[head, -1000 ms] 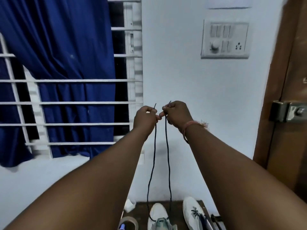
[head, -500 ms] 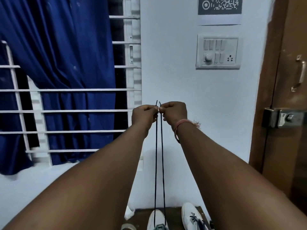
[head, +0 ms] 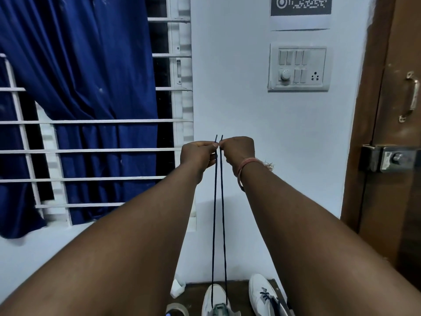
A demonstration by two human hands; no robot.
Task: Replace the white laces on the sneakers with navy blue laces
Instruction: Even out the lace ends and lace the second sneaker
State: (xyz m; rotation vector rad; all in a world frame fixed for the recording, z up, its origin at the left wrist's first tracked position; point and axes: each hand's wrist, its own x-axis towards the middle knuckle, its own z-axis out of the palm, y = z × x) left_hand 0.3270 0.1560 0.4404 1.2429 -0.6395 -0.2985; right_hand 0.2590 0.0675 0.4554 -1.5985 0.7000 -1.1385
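I have both arms stretched out ahead of me and raised, and each hand pinches 1 end of the navy lace (head: 214,213), a thin, round, dark cord. My left hand (head: 197,155) has its fingers curled with thumb and forefinger closed on the left end; my right hand (head: 239,151) does the same on the right end, and the 2 hands touch knuckle to knuckle. The 2 stiff tips stick up side by side just above my fingers, level with each other. From there the 2 strands drop straight toward 6 o'clock, nearly parallel and taut, down to the left sneaker (head: 215,301), smooth and white with a grey-green tongue, standing on a dark wooden surface (head: 193,293). At 3 o'clock of it stands the right sneaker (head: 262,293), already threaded with dark lace. A roll of tape (head: 177,310) lies at 9 o'clock of the left sneaker. A thin band of pinkish thread (head: 247,164) with a frayed end circles my right wrist. At 10 o'clock hangs a blue curtain (head: 91,87) behind white window bars (head: 91,121); at 2 o'clock is a grey switch plate (head: 298,67) on the pale wall.
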